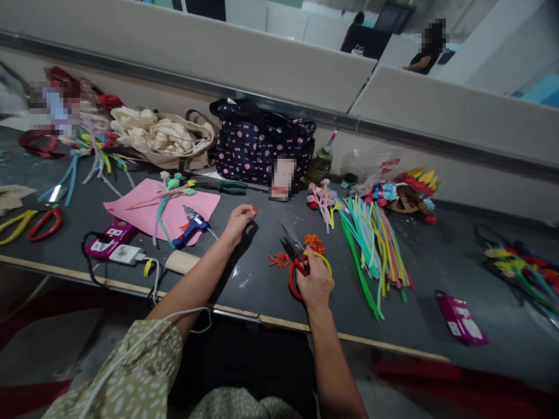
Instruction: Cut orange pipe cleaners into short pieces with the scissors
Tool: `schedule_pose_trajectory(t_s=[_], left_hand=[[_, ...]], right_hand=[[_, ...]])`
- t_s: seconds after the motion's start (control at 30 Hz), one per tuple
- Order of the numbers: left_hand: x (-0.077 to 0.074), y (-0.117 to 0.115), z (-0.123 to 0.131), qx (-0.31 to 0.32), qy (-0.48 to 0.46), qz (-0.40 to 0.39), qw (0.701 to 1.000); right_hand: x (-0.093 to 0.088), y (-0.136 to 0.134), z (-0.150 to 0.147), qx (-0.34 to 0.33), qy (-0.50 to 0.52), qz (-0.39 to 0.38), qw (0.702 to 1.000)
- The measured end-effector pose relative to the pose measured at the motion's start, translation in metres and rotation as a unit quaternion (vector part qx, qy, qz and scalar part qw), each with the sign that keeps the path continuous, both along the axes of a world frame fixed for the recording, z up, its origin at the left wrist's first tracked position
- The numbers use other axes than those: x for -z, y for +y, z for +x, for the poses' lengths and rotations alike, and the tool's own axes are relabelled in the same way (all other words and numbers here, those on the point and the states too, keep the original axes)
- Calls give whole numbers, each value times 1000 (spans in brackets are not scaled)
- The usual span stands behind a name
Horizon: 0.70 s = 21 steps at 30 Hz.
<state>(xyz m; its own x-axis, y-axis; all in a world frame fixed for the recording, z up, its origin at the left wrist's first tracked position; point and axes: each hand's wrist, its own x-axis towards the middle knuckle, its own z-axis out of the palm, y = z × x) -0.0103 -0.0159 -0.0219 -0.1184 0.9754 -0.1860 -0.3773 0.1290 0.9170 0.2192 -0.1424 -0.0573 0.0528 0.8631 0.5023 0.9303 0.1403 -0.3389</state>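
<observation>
Right hand: the red-and-yellow-handled scissors (297, 286) are held by the right hand (318, 282), fingers closed about the handle loops; the blades are pointed away from the body and toward the left, and their parting cannot be told.
Left hand: a small orange snippet (257, 212) is pinched narrowly between thumb and fingertips of the left hand (240, 224); it is blurred, but is probably a bit of chenille stem.
Orange clippings: one pile (279, 259) is seen just left of the scissors grip, another pile (315, 242) just beyond it, both on the dark tabletop (251, 285).
Chenille stems: a loose bundle (375, 244) in green, pale blue, yellow and purple is spread to the right of the scissors grip.
Pink flowers: a small cluster of pipe-cleaner flowers (322, 201) is placed beyond the right hand, near the bundle's far end.
Glue gun: the blue glue gun (192, 230) is laid partly on pink paper (126, 205), left of the pinching fingers.
Pliers: green-handled pliers (231, 187) are set beyond the left hand, in front of the navy patterned bag (262, 145).
Power strip: a purple power strip (117, 233) is found farther left of the left hand.
</observation>
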Motion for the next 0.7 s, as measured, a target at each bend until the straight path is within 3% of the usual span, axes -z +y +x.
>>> schedule_pose_trajectory(t_s=[0.07, 0.2, 0.4, 0.47, 0.6, 0.7], left_hand=[[-2, -2, -5, 37, -23, 18, 999], [-7, -16, -4, 216, 11, 20, 976], [-3, -29, 11, 408, 154, 55, 898], [-1, -29, 14, 433, 178, 57, 882], [3, -29, 14, 397, 213, 61, 891], [2, -30, 15, 427, 219, 66, 875]], right_hand=[[1, 0, 1, 9, 2, -3, 1000], [1, 0, 1, 16, 10, -4, 1000], [-4, 1, 1, 47, 35, -8, 998], [-4, 1, 2, 57, 40, -8, 998], [-4, 2, 4, 63, 55, -5, 996], [-4, 3, 4, 63, 63, -7, 996]])
